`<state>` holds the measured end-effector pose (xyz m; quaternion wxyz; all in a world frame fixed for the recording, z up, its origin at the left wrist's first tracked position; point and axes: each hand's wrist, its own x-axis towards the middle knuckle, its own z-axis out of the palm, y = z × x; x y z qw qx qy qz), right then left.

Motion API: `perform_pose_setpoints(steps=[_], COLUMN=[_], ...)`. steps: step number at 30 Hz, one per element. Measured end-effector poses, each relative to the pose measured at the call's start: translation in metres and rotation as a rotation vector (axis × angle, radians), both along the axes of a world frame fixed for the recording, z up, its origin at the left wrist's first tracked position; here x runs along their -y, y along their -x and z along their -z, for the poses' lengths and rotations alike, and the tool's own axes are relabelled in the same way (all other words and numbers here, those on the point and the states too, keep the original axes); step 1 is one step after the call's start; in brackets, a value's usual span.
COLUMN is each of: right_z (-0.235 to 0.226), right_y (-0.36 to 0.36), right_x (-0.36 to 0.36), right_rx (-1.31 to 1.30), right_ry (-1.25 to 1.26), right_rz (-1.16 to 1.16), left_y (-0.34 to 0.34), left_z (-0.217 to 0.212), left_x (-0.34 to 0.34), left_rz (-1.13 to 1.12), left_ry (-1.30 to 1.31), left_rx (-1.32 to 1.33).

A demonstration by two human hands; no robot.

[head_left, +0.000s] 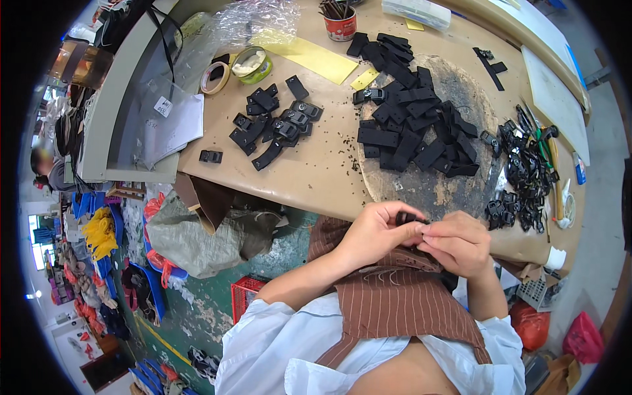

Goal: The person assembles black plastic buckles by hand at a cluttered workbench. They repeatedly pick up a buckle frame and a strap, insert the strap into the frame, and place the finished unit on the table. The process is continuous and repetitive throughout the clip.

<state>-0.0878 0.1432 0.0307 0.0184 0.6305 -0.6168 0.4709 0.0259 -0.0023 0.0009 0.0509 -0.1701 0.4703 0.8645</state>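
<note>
Both hands meet at the table's front edge, over my brown striped apron. My left hand [380,236] is closed around a small black piece [409,217], which looks like a buckle or strap part; the fingers cover most of it. My right hand [462,245] pinches at the same piece, fingertips touching the left thumb. Just beyond lies a pile of short black straps [421,125] on a worn round board [454,187]. To the left, black straps with buckles [289,122] form a smaller heap. One black buckle [210,156] lies apart near the table's left front.
Loose black buckles [507,210] and hand tools with green handles [545,141] crowd the right side. At the back stand a red tin [340,25] and a green tape roll [251,64]. Tiny dark bits dot the tabletop [316,181]. A grey-green sack [204,237] sits below left.
</note>
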Motion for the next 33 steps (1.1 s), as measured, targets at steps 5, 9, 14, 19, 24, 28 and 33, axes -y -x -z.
perform_pose_setpoints(steps=[5, 9, 14, 19, 24, 28, 33], right_z=[0.02, -0.006, -0.016, -0.011, -0.009, -0.004, -0.001], right_y=[-0.032, -0.018, 0.015, 0.015, 0.007, 0.008, 0.011], right_x=[0.008, -0.002, -0.012, -0.016, -0.018, -0.018, -0.032], right_rx=[0.085, 0.596, 0.337, 0.247, 0.165, 0.184, 0.824], right_ry=[-0.005, -0.121, -0.355, -0.341, -0.299, -0.262, -0.178], right_rz=[0.252, 0.284, -0.141, -0.198, -0.17, -0.089, 0.133], left_y=[0.002, -0.004, -0.006, -0.008, -0.006, 0.005, 0.051], left_z=[0.013, -0.001, -0.01, -0.013, -0.015, -0.002, -0.003], left_x=[-0.006, 0.003, 0.006, 0.005, 0.004, 0.014, 0.078], left_rz=[-0.234, -0.057, 0.094, 0.173, 0.214, 0.244, -0.315], left_ry=[-0.133, 0.165, 0.281, 0.432, 0.523, 0.475, 1.509], left_rx=[-0.092, -0.064, -0.087, -0.071, -0.041, -0.103, -0.338])
